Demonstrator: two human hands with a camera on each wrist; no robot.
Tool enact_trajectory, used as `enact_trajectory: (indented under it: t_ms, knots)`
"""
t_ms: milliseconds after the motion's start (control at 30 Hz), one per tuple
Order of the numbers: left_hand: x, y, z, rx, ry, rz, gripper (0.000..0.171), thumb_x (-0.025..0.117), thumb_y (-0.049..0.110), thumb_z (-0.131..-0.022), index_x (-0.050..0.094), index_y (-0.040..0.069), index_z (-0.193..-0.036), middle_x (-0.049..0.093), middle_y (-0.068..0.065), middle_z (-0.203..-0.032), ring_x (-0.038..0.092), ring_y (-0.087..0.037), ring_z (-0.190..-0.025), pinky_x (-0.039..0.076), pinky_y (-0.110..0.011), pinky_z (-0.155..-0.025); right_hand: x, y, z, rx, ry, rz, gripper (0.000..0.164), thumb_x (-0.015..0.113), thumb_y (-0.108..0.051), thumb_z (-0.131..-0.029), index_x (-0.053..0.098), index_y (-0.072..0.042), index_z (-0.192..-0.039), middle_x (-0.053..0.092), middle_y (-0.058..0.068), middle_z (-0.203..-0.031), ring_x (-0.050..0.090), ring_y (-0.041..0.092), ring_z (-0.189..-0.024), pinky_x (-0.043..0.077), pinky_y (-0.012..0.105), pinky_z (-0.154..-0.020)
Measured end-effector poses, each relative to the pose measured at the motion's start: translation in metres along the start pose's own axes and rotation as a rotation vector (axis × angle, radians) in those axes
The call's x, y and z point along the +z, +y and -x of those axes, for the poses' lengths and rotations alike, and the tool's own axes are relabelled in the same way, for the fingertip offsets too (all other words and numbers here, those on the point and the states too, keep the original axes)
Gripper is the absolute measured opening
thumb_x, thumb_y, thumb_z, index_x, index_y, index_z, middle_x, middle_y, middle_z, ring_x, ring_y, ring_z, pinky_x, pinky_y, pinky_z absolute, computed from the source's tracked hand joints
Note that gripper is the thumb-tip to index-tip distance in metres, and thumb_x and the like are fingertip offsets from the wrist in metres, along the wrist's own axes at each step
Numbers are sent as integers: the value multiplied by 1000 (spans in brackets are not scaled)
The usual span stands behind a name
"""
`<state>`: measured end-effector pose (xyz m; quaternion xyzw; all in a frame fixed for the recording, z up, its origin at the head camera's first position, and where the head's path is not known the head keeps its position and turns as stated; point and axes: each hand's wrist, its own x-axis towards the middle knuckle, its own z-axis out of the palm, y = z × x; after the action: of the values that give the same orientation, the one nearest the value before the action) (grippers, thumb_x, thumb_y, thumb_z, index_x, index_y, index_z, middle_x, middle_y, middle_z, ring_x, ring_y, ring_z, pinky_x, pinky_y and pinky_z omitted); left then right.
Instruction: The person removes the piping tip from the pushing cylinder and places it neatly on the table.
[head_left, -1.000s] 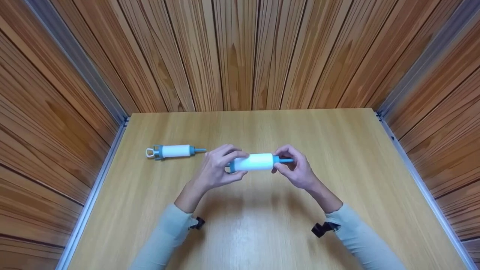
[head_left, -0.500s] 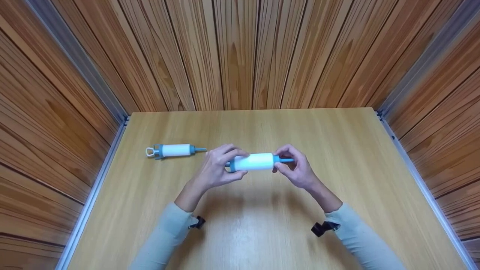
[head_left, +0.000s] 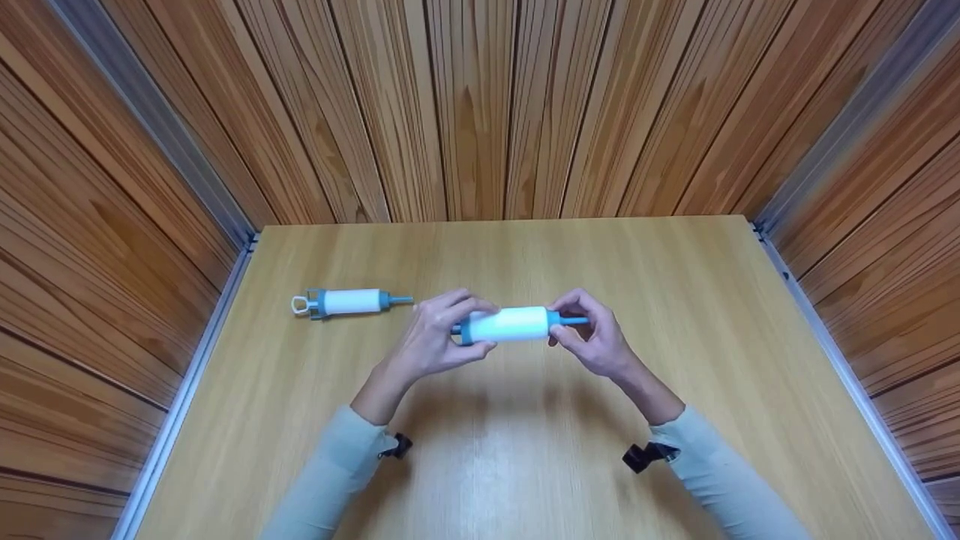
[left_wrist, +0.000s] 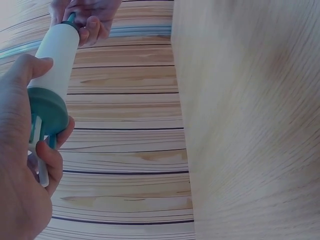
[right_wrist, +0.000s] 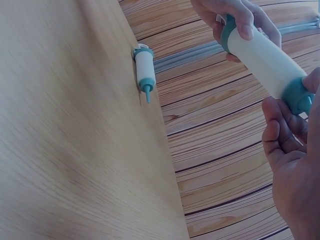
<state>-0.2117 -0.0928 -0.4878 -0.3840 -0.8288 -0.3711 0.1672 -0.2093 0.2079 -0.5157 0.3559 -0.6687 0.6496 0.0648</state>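
A large syringe point(head_left: 514, 323) with a white barrel and blue-green end caps is held level above the table, its thin nozzle pointing right. My left hand point(head_left: 431, 337) grips the flange end, thumb along the barrel. In the left wrist view, the fingers curl by the white plunger handle point(left_wrist: 43, 172), which they partly hide. At the other end, my right hand point(head_left: 596, 341) pinches the nozzle-side cap point(right_wrist: 296, 95) between thumb and fingers. A second syringe point(head_left: 352, 301) of the same look lies on the table to the left, its ring handle facing left.
The wooden table point(head_left: 480, 480) has plank walls point(head_left: 480, 112) behind it and at both sides. Metal rails point(head_left: 191, 375) run along its left and right edges. A small black device point(head_left: 646, 457) sits at each wrist.
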Motion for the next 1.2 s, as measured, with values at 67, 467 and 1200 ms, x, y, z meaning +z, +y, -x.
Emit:
enact_trajectory:
  t_ms: [67,467,1200]
  knots:
    - [0,0,0,-5,-1,6,37,91,28,-92,80,11,-124,82,-11,-118,80,-27,-97,69,-40,-83,0,0,0,1,3,3,27,59,26,-92,53,23,-118,76,-16,-114,73,0,-92,65,19,-77]
    - [-2,-3,2,-95,-37,85,37,89,28,-95,80,12,-127,83,-10,-123,81,-28,-103,65,-34,-87,4,-4,0,-28,11,81,33,65,26,-90,56,20,-121,70,-16,-122,71,0,-105,65,18,-92]
    - [-1,-3,3,54,24,-64,38,92,27,-92,80,12,-124,80,-11,-116,80,-28,-99,70,-40,-85,4,-3,0,51,3,123,24,58,18,-101,55,17,-125,71,-15,-113,70,2,-90,64,22,-78]
